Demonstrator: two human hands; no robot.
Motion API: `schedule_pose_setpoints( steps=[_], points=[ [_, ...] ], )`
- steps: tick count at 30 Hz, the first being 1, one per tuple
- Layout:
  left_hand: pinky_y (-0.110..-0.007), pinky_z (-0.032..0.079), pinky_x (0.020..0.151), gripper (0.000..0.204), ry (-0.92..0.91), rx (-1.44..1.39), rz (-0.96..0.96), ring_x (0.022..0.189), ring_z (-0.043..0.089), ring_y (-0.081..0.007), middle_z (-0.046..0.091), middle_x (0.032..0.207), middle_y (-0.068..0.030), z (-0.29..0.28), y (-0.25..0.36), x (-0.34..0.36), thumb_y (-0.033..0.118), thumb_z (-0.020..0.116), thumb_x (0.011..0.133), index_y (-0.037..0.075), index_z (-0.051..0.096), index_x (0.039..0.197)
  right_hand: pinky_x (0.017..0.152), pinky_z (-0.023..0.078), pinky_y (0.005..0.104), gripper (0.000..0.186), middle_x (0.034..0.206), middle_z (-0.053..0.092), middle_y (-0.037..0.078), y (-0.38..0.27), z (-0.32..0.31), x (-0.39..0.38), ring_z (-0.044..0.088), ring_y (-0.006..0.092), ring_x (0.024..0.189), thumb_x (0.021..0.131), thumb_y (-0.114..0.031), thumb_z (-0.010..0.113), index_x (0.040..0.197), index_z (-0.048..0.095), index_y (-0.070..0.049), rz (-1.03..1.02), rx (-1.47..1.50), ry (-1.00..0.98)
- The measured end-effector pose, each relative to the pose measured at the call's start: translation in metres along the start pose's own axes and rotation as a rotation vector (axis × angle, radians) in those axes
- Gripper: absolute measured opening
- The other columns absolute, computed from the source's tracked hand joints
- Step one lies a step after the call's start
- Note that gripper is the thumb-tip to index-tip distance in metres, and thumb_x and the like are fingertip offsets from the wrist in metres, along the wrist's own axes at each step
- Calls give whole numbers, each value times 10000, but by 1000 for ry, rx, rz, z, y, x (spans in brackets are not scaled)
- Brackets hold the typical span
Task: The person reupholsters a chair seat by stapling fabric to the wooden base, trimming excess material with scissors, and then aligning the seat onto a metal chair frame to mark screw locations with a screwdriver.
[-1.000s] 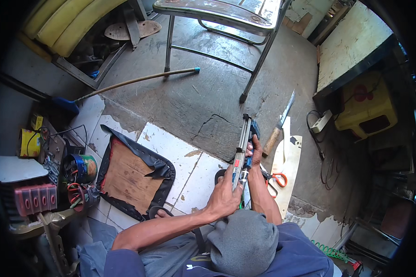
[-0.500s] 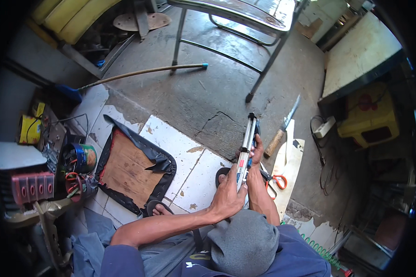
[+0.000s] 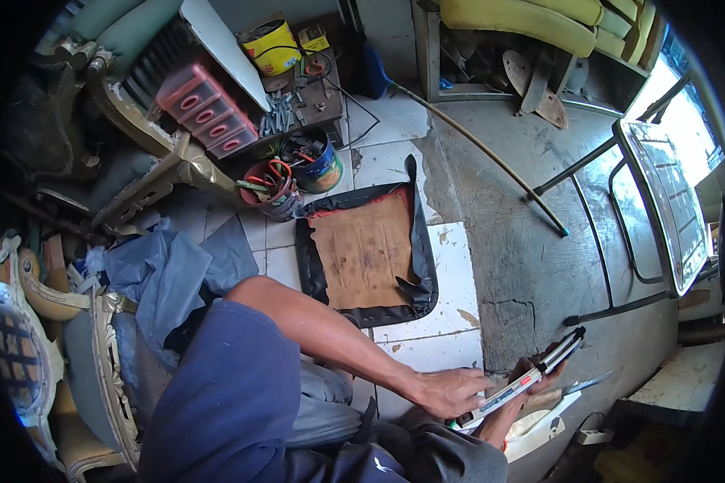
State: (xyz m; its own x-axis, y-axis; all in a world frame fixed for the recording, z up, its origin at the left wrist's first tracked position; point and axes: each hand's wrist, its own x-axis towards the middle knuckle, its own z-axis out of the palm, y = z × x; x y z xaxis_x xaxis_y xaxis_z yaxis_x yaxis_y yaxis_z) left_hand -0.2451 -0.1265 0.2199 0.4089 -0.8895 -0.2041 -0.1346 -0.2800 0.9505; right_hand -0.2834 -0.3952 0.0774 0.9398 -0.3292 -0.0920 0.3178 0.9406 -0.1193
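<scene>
Low in front of me on the right, my right hand grips from beneath a long, narrow silver tool with black ends, which looks like a staple gun. The tool slants up and away to the right. Across its near end lies my left hand, with fingers bent against the long rail; the fingertips are partly hidden. Left of the hands, a square seat pad rests on the tiles, its wooden underside up and black covering folded round its edges. A knife and a pale sheet lie beyond my right forearm.
At left stand tubs of hand tools, a red drawer box and carved chair frames. A long stick crosses the floor. A metal-legged chair stands at right, near a power socket block.
My view has swung left, so the seat pad and tubs sit nearer the middle. My left hand has loosened and spread somewhat over the tool's near end. My right hand still holds the tool.
</scene>
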Motion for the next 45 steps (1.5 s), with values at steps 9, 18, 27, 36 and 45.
schedule_pose_setpoints(
  steps=[9, 18, 27, 36, 45],
  points=[
    [-497, 531, 852, 199, 1394, 881, -324, 975, 645, -402, 648, 1019, -195, -378, -123, -103, 109, 606, 897, 42, 660, 1077, 424, 403, 287, 575, 913, 724, 156, 19, 10, 11, 388, 72, 422, 1063, -389, 443, 1416, 487, 62, 119, 55, -168],
    [-471, 467, 877, 281, 1344, 1317, -471, 1070, 579, -329, 582, 1054, -124, -450, -142, -162, 245, 744, 858, 151, 737, 1123, 567, 558, 333, 534, 914, 724, 208, 26, 7, 9, 600, 174, 532, 1056, -402, 462, 1414, 468, -6, 224, 68, -226],
    [-458, 491, 795, 155, 1540, 1322, -337, 913, 652, -302, 664, 927, -76, -475, -148, -190, 288, 696, 911, 173, 781, 969, 524, 535, 295, 616, 764, 678, 89, 25, 10, -5, 584, 155, 513, 1010, -583, 477, 1386, 591, -108, 351, 26, -42],
    [-397, 560, 768, 144, 1659, 1163, 40, 889, 703, -325, 727, 1014, -117, -472, -86, -166, 180, 701, 916, 58, 735, 984, 462, 525, 316, 630, 651, 612, 31, 47, 11, -5, 559, 147, 462, 982, -654, 480, 1128, 704, -84, 387, 62, 25],
    [-287, 592, 717, 99, 917, -707, 233, 753, 703, -147, 700, 874, -65, -226, 1, -8, 99, 668, 977, 28, 627, 920, 380, 474, 283, 697, 541, 564, 15, 71, 41, 23, 521, 122, 379, 945, -687, 513, 694, 617, -45, 495, -27, 3]
  ],
)
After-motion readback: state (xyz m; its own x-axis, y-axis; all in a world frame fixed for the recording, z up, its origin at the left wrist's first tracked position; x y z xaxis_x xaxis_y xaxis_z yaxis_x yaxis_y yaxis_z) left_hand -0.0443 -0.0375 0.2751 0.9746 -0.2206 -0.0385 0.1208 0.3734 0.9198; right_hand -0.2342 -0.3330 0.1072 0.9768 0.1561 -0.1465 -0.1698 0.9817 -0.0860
